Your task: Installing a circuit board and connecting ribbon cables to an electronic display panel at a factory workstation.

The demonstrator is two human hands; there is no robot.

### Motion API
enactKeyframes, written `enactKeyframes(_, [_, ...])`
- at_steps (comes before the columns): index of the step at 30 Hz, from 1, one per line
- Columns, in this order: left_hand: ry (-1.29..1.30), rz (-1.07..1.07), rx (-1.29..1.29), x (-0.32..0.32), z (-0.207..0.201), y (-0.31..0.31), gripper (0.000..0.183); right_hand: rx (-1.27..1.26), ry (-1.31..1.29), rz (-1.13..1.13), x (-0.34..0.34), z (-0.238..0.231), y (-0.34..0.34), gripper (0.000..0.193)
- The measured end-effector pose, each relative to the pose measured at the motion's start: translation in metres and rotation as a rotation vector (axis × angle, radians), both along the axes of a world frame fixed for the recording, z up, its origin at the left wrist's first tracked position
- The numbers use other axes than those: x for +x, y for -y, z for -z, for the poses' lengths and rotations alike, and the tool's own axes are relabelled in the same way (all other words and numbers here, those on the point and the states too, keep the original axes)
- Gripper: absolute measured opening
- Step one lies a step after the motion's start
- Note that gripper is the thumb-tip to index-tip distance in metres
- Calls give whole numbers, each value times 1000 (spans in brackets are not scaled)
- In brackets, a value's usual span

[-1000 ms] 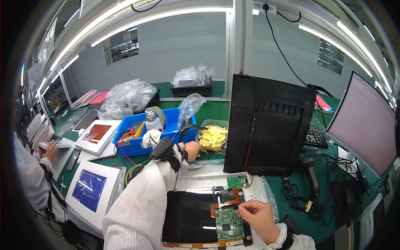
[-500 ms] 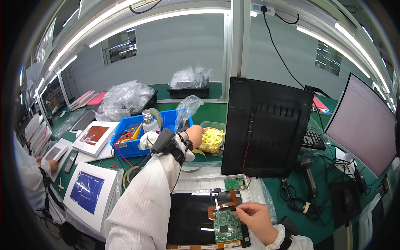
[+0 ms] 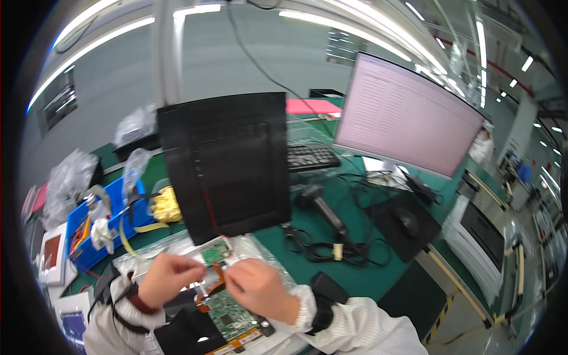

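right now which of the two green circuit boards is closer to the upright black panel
The small green board, lying just above the hands at the foot of the upright black panel. The larger green board lies below the hands, nearer the person.

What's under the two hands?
Under the left hand and right hand: a green circuit board with orange flex strips, lying on a black panel. The board's middle is covered by the hands.

Both hands, the left hand (image 3: 168, 277) and the right hand (image 3: 257, 290), cover the strip between them, so what their fingertips pinch is too small to tell. The green circuit board (image 3: 234, 313) is partly hidden under the right hand, and the dark panel (image 3: 183, 331) beneath it is cut off by the lower edge. The far right of the room is blurred.
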State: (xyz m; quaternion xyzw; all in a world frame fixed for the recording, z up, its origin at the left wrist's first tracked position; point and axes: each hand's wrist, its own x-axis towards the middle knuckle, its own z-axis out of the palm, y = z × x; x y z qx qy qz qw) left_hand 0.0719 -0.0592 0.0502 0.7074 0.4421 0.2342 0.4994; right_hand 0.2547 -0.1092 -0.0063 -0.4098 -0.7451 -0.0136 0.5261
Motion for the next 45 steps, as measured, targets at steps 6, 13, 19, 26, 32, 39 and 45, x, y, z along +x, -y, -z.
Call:
enactKeyframes(6, [181, -52, -123, 21, 8, 35, 20, 119, 246, 46, 0, 5, 16, 25])
enactKeyframes(13, [193, -87, -91, 23, 12, 43, 20, 183, 272, 47, -4, 8, 21, 24])
enactKeyframes(19, [215, -112, -96, 19, 16, 43, 20, 171, 264, 82, -3, 5, 22, 20])
enactKeyframes(26, [261, -82, -149, 27, 17, 44, 20, 213, 265, 154, 2, 3, 19, 20])
enactKeyframes(32, [223, -116, -132, 12, 29, 46, 20, 171, 284, 69, -10, 1, 23, 25])
enactKeyframes(39, [240, 40, -20, 10, 27, 43, 30, -135, -91, -193, 7, -20, 31, 15])
enactKeyframes(45, [271, 198, 49, -6, 32, 48, 30, -633, -159, -517, 16, -45, 14, 10])
